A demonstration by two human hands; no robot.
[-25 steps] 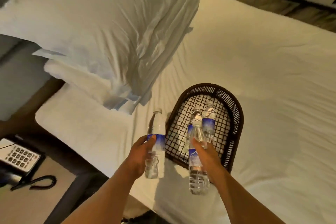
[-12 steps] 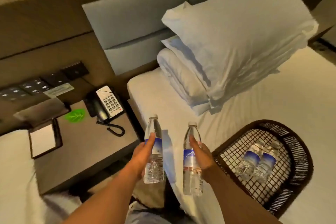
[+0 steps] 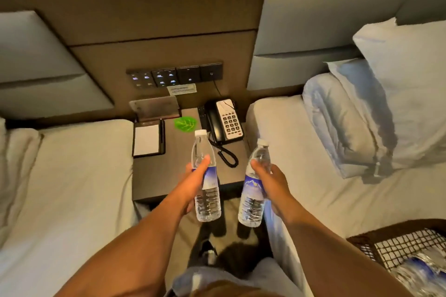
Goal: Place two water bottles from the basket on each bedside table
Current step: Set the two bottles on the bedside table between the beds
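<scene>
My left hand [image 3: 193, 182] grips a clear water bottle [image 3: 206, 198] with a blue label and white cap, held upright above the front edge of the dark bedside table [image 3: 154, 176]. My right hand [image 3: 271, 182] grips a second, like bottle [image 3: 253, 200], tilted slightly, just off the table's front right corner. The dark woven basket [image 3: 362, 243] sits on the right bed at the lower right edge, with more bottles [image 3: 417, 272] lying in it.
On the table are a black-and-white telephone [image 3: 225, 122] with a coiled cord, a notepad in a dark holder [image 3: 147, 138], a green leaf-shaped card [image 3: 184, 124] and a switch panel [image 3: 175, 76] above. Beds flank the table; pillows [image 3: 398, 94] are stacked on the right one.
My view has swung left from the right bed to face the bedside table. Both hands have carried their bottles away from the basket toward the table.
</scene>
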